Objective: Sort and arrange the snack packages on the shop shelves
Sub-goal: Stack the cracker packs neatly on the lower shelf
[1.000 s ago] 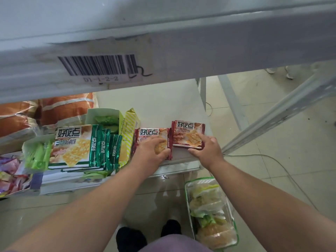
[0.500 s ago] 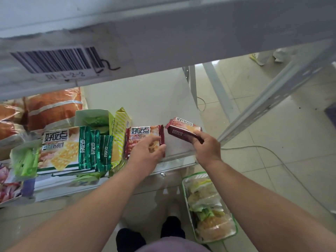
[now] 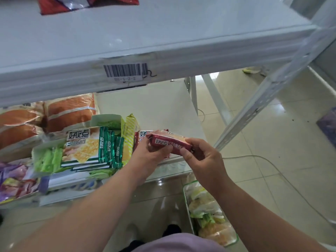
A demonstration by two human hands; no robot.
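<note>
The red biscuit pack (image 3: 171,145) is lifted just above the lower shelf (image 3: 160,113), spine toward the camera, pinched at its near end by the right hand (image 3: 201,159). The left hand (image 3: 147,157) grips its other end, likely steadying it so it can stand upright beside the red pack (image 3: 142,135) behind it (same brand, it seems). Left of these stands a row of green packs (image 3: 109,148). A basket (image 3: 185,195) of snacks waits on the floor.
</note>
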